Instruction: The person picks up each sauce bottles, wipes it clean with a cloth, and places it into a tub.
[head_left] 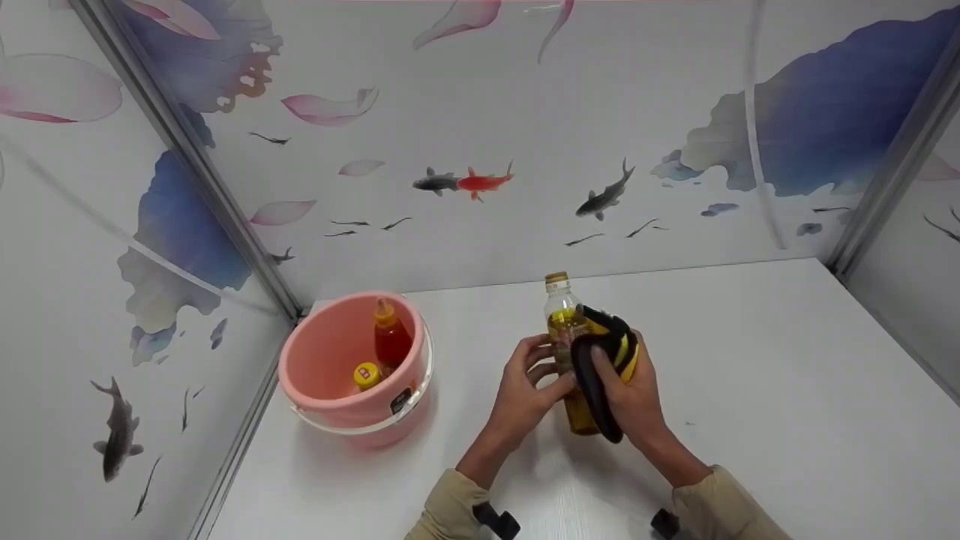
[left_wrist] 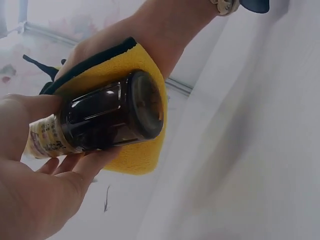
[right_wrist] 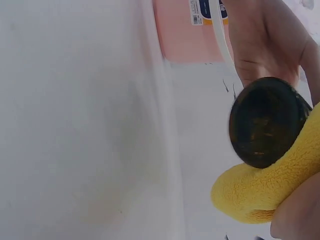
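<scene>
Both hands hold a clear bottle of amber liquid, with a gold cap and a printed label, above the white table. My left hand grips its left side, thumb in front and fingers behind. My right hand holds a yellow cloth with dark edging against the bottle's right side. In the left wrist view the cloth wraps along the lower part of the bottle, whose base faces the camera. The cloth and the fingers hide part of the label.
A pink bucket with a white handle stands at the left. Inside it are a red squeeze bottle with an orange cap and a container with a yellow lid. Patterned panels border the white table.
</scene>
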